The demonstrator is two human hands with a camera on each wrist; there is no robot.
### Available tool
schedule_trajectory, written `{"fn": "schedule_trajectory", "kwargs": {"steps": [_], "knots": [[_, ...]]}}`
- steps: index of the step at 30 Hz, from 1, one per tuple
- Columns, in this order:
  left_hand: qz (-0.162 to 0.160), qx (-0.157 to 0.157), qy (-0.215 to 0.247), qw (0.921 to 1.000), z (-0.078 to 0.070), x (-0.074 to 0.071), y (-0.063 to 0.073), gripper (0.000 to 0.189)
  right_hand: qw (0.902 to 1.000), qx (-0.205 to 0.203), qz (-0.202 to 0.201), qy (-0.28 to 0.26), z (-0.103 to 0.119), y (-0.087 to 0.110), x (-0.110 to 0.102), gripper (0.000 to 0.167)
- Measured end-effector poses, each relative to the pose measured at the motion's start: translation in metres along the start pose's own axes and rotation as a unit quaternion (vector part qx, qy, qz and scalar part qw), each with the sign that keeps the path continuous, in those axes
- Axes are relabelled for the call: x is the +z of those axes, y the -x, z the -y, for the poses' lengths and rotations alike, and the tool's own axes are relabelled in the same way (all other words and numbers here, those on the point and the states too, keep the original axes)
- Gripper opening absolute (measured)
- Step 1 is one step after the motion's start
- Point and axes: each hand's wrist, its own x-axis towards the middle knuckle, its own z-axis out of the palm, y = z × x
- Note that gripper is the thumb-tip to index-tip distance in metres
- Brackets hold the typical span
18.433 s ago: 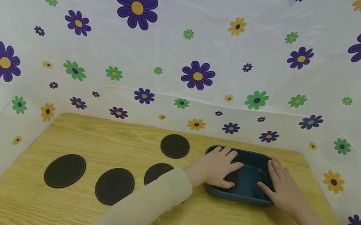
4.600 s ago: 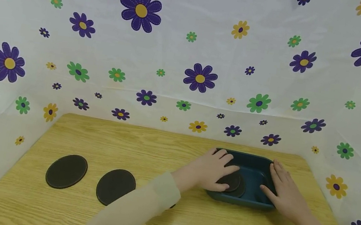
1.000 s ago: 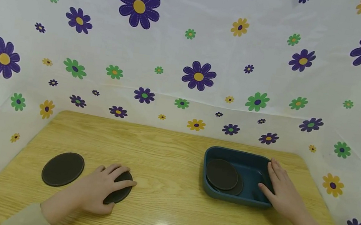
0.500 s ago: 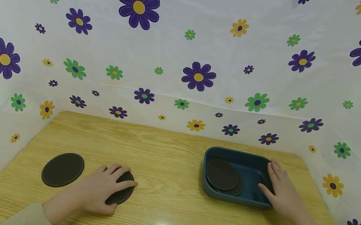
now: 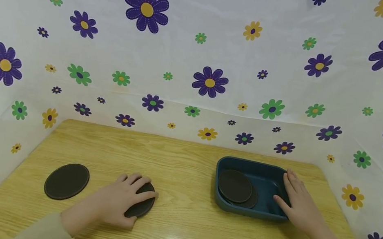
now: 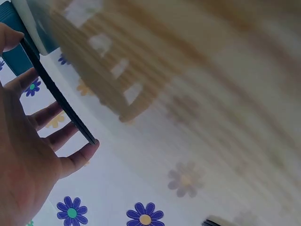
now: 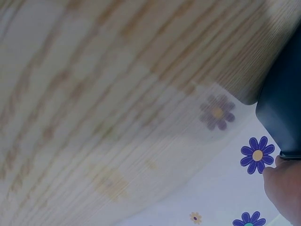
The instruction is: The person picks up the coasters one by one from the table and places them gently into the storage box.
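My left hand (image 5: 119,201) pinches a round black coaster (image 5: 143,203) by its edges, at the left middle of the table. In the left wrist view that coaster (image 6: 59,94) shows edge-on, thumb at one end and fingers at the other, raised off the wood. My right hand (image 5: 302,206) rests with extended fingers on the right end of a dark blue box (image 5: 251,213), its thumb over the inside. In the box's left half, a black coaster (image 5: 235,186) overlaps another coaster (image 5: 252,199). The right wrist view shows the box (image 7: 287,99) with part of the hand at its rim.
Another black coaster (image 5: 67,181) lies flat at the left of the wooden table (image 5: 174,232). A white flowered cloth (image 5: 172,50) encloses the table at the back and both sides.
Over the last second, my left hand shifts slightly right with the coaster; my right hand stays put. Since the oldest frame, coasters at the table's middle and back have gone and the box shows a second one.
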Motion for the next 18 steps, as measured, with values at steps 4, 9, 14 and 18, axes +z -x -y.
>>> {"fn": "schedule_trajectory", "kwargs": {"steps": [4, 9, 14, 18], "knots": [[0.006, 0.0, 0.001, 1.0, -0.002, -0.001, -0.009, 0.076, 1.0, -0.003, -0.003, 0.0, -0.001, 0.0, 0.0, 0.082], [-0.011, 0.013, -0.01, 0.9998, -0.006, -0.003, -0.02, 0.077, 0.9999, -0.008, -0.008, -0.002, -0.001, 0.001, 0.001, 0.082], [-0.019, 0.024, -0.019, 0.9994, -0.01, -0.005, -0.034, 0.076, 0.9999, -0.01, -0.011, 0.002, -0.001, 0.001, 0.001, 0.081], [-0.012, 0.026, -0.014, 0.9995, -0.014, -0.008, -0.046, 0.076, 1.0, -0.006, -0.007, 0.004, 0.0, 0.0, 0.001, 0.081]]}}
